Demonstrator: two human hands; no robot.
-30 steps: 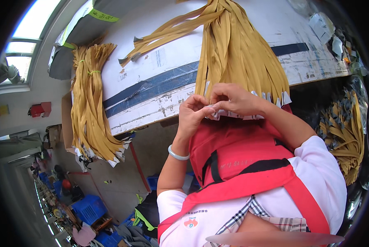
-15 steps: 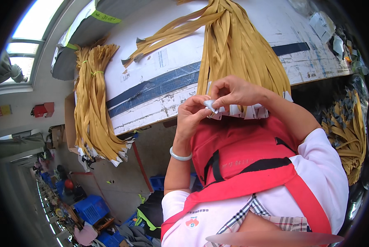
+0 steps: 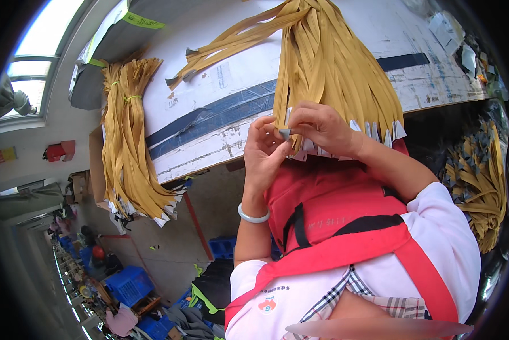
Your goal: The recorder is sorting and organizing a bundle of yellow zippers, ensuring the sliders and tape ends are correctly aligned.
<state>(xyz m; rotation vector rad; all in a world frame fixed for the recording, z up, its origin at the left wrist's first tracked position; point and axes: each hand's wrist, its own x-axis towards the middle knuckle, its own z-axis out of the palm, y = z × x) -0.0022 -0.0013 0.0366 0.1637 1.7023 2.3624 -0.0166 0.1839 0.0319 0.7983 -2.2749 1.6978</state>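
Both hands shifted, pinching a grey tab (red apron faintly lettered).

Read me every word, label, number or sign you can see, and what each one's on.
I won't copy wording, but writing shows here:
Shirt: small print and a red logo; the print is too small to read surely.
Apron: pale marks, too blurred.
Green strip: dark handwriting, blurred.
Table: faint blue print, unreadable.
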